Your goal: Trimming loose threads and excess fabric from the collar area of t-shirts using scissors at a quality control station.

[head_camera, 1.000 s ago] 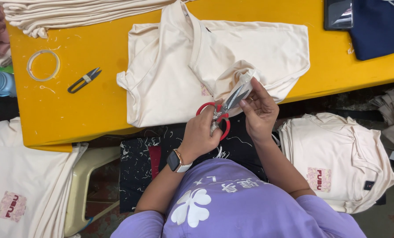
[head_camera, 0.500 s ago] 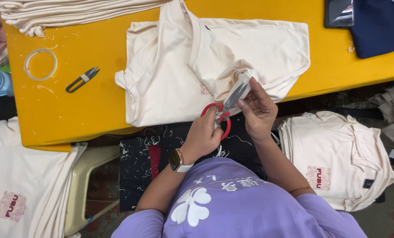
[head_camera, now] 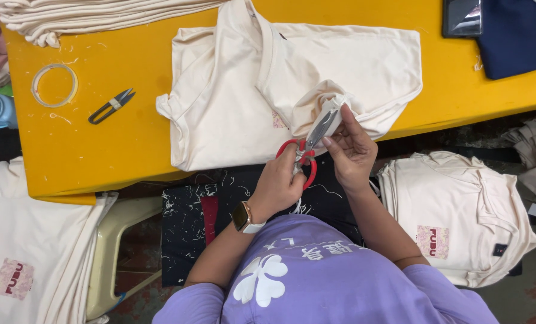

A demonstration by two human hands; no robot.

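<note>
My left hand (head_camera: 278, 187) is curled tight around the red handles of the scissors (head_camera: 309, 146), fingers through the loops, with the grey blades angled up and away toward the fabric. My right hand (head_camera: 352, 150) is pinched shut on a bunched-up fold of the cream T-shirt (head_camera: 232, 102), holding that gathered bit right at the tips of the blades, just at the near edge of the yellow table (head_camera: 100, 150). The blades look almost closed on the cloth, though I can't tell exactly what sits between them. The rest of the shirt lies spread flat on the table, neck toward the far side, a small pink patch showing near the hem. Off to the left on the table there's a small black thread snipper (head_camera: 111, 105), well apart from me, and beside it a clear tape ring (head_camera: 54, 85). A stack of folded cream cloth (head_camera: 100, 15) sits along the far edge, and a navy garment (head_camera: 517, 36) at the far right corner. Below the table on my right, a pile of cream shirts (head_camera: 460, 222); another pile (head_camera: 22, 252) on my left beside a pale plastic stool (head_camera: 121, 240).
</note>
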